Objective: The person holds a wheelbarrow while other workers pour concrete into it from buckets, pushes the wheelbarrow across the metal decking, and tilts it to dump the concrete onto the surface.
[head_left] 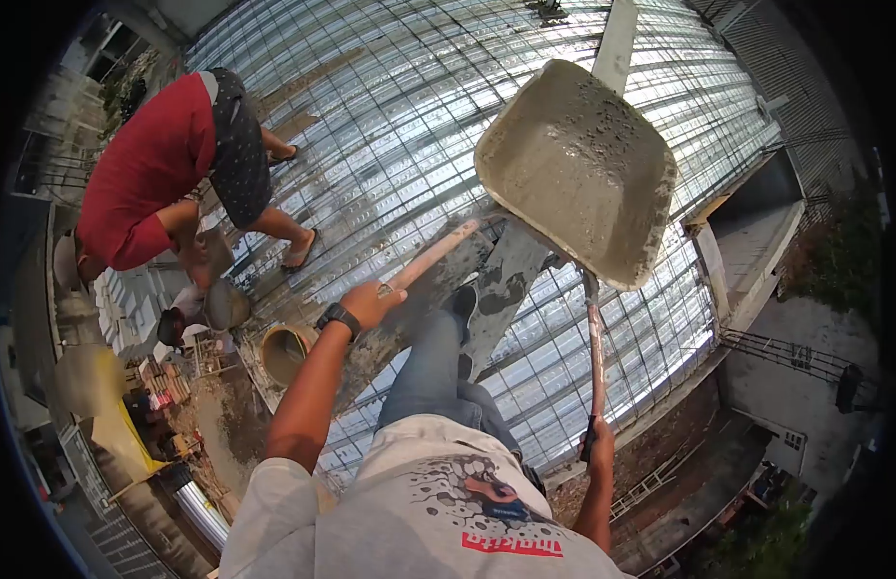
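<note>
A wheelbarrow tray [583,174], coated in grey cement with some wet mix at its far side, is in front of me at the upper right. My left hand [372,305] is wrapped round its left handle [433,254], with a dark watch on the wrist. On the right, my right hand [598,442] grips the black end of the other handle [596,357]. Beneath the tray, a cement-stained plank [506,289] lies over the metal decking, and my shoe rests by it.
Metal decking [371,145] with a rebar grid spreads ahead. A person in a red shirt [153,159] bends over buckets at the left, beside a yellowish round bucket [285,353]. The roof edge drops away lower left and right, and an opening [757,232] lies at the right.
</note>
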Tool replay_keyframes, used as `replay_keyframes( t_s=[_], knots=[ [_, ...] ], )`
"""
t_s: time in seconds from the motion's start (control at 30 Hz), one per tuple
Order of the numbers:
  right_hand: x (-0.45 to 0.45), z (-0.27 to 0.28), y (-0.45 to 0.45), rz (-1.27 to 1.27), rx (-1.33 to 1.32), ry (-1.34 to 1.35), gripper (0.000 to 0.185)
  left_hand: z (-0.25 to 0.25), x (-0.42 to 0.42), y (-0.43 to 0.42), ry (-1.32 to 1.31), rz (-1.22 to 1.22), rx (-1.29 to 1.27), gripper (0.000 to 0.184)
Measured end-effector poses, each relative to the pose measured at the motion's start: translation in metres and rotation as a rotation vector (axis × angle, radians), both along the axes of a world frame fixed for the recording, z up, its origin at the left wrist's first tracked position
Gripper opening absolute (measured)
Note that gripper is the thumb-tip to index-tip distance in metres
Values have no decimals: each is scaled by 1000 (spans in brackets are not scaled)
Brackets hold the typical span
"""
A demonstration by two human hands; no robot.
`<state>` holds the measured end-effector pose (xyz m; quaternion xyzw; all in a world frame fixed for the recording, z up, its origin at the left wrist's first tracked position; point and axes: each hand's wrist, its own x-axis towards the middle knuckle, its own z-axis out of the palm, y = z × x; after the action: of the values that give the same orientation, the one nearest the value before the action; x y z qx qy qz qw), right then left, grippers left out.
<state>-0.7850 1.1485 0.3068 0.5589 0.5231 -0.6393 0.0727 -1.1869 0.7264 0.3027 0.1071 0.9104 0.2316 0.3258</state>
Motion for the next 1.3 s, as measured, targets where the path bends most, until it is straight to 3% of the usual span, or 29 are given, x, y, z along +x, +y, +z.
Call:
replay_keyframes(
  t_s=[0.17, 0.37, 0.5, 0.57, 0.63, 0.83, 0.9, 1.0, 1.07, 1.13, 1.17, 1.2, 1.3],
  knots=[
    [74, 9, -56, 79, 140, -55, 36, -13, 107, -82, -198, 139, -2, 66],
    [157, 14, -138, 165, 293, -103, 34, -77, 223, -189, -266, 196, 74, 60],
    [216, -5, -226, 151, 299, -120, 31, -80, 270, -255, -330, 188, 74, 58],
    [243, 1, -270, 152, 319, -182, 31, -51, 289, -279, -441, 227, 77, 58],
    [279, -11, -309, 82, 267, -156, 31, -89, 321, -329, -323, 183, 91, 58],
    [368, -46, -412, -1, 165, -138, 32, -78, 366, -404, -288, 109, -14, 63],
    [390, -53, -442, 4, 149, -142, 32, -106, 389, -441, -253, 111, -4, 62],
    [428, -66, -476, -7, 116, -150, 33, -90, 415, -458, -247, 74, -19, 62],
    [470, -103, -494, 74, 195, -123, 35, -77, 433, -468, -256, 57, -45, 62],
    [502, -133, -515, 76, 201, -118, 37, -114, 452, -503, -143, 68, -28, 64],
    [492, -114, -530, 8, 99, -109, 39, -120, 453, -517, -105, 53, -48, 65],
    [523, -160, -540, 141, 336, -122, 41, -120, 458, -525, -71, 34, -70, 65],
    [520, -143, -573, 182, 388, -105, 45, -99, 462, -539, -155, 72, -108, 66]
  ],
)
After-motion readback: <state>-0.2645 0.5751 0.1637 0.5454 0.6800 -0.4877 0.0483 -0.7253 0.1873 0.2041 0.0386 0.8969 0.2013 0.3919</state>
